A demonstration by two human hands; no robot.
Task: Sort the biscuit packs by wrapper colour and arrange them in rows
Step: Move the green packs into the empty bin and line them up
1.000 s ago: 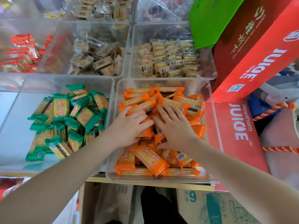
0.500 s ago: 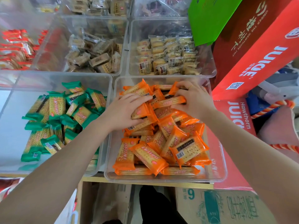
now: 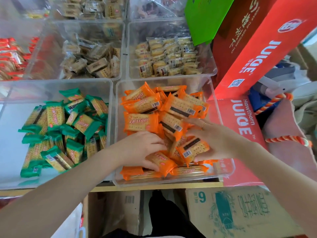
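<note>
A clear bin point(image 3: 223, 170) at the front right holds a loose heap of orange biscuit packs point(image 3: 142, 122). Both my hands are inside it, in its near half. My left hand point(image 3: 139, 149) lies palm down on the heap, its fingers curled over an orange pack point(image 3: 163, 163) near the front wall. My right hand point(image 3: 216, 140) grips another orange pack point(image 3: 193, 148) from the right, thumb under it. The clear bin point(image 3: 10, 169) to the left holds green biscuit packs point(image 3: 68, 127) in a jumble.
Behind stand clear bins of brown packs point(image 3: 92, 60) and pale yellow packs point(image 3: 168, 59), with red packs point(image 3: 10, 57) far left. Red juice cartons point(image 3: 253, 54) lean against the right side. Cardboard boxes point(image 3: 240, 212) sit below the shelf's front edge.
Both hands pulled back from the far end of the orange bin to its near half. Several orange packs shifted; the far packs now lie exposed.
</note>
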